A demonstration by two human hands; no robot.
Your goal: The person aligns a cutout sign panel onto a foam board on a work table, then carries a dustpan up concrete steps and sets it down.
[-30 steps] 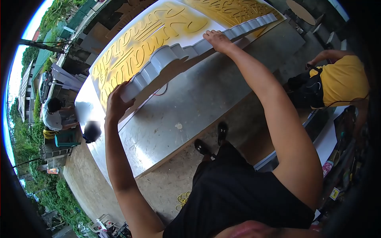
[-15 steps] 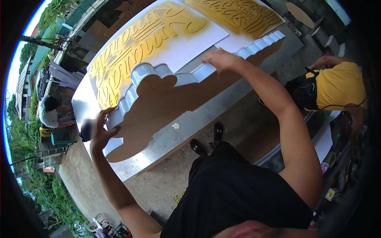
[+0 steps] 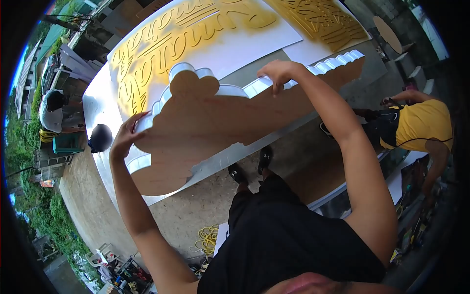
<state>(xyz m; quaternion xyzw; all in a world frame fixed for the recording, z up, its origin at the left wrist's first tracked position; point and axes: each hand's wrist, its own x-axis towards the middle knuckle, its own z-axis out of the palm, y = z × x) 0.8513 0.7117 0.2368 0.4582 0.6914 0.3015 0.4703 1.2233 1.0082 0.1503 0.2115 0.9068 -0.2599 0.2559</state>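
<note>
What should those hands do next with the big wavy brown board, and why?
I'd guess the right hand should grip the pale rim more snugly. Its fingers look loosely curled there, while the long wavy board leans near the table's front edge, with the left hand at its far end.

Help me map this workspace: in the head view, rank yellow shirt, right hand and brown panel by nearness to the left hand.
1. Brown panel: in the left hand's grip.
2. Right hand: panel's upper edge.
3. Yellow shirt: far right.
</note>
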